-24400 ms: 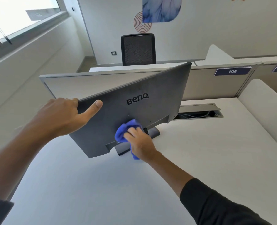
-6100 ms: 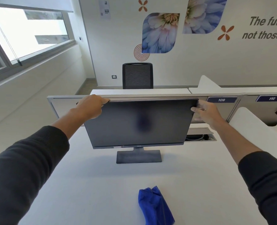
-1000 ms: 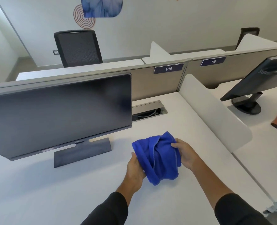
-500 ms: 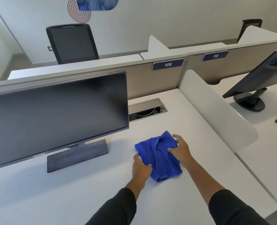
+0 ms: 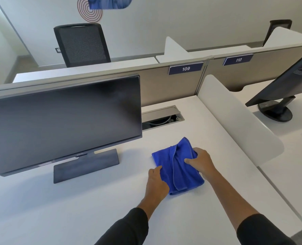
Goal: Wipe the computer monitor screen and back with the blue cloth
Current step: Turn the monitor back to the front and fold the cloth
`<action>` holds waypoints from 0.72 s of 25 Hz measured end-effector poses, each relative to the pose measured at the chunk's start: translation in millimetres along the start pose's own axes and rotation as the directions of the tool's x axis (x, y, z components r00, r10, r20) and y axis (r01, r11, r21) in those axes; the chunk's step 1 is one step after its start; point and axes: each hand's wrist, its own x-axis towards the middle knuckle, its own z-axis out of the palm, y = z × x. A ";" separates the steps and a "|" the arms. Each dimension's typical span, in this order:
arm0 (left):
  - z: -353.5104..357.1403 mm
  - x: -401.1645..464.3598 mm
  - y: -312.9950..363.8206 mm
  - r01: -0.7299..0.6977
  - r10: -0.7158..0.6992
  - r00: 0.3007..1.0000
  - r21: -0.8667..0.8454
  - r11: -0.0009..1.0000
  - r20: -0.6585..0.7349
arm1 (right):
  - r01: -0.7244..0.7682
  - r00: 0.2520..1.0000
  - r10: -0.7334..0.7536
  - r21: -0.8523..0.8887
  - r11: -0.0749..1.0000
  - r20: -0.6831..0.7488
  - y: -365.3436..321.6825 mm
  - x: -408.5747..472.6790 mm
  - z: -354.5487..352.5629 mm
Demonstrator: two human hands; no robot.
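Note:
The dark monitor (image 5: 63, 121) stands upright at the left of the white desk (image 5: 76, 209), screen facing me, on a flat rectangular base. The blue cloth (image 5: 176, 167) lies folded on the desk to the right of the base. My left hand (image 5: 156, 181) pinches the cloth's near left edge. My right hand (image 5: 200, 162) rests on its right side, fingers curled onto the fabric. The monitor's back is hidden.
An open cable tray (image 5: 161, 117) sits behind the cloth. A white curved divider (image 5: 235, 121) bounds the desk on the right, with a second monitor (image 5: 284, 89) beyond it. A grey partition (image 5: 164, 85) with label 109 runs along the back; a black chair (image 5: 82, 45) stands behind.
Within the last second both hands lowered the cloth onto the desk and flattened it. Much earlier the monitor was turned back to face me.

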 end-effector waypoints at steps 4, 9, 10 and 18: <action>-5.8 -3.8 -4.0 0.036 -0.036 0.999 -0.084 0.996 -0.006 | 0.252 0.968 -0.239 -0.252 0.934 0.081 -16.3 -22.5 32.7; -18.9 -14.6 -10.9 0.079 -0.082 0.996 -0.128 0.989 -0.021 | 0.397 0.884 -0.235 -0.382 0.835 0.405 -8.4 -40.4 83.3; -21.9 -16.5 -12.7 0.097 -0.100 0.995 -0.133 0.986 -0.014 | 0.400 0.899 -0.273 -0.392 0.829 0.341 -4.6 -41.6 86.2; -49.3 -50.4 -31.9 0.068 -0.068 0.991 -0.005 0.998 -0.116 | 0.452 0.879 -0.392 -0.738 0.501 0.272 37.0 -71.1 116.1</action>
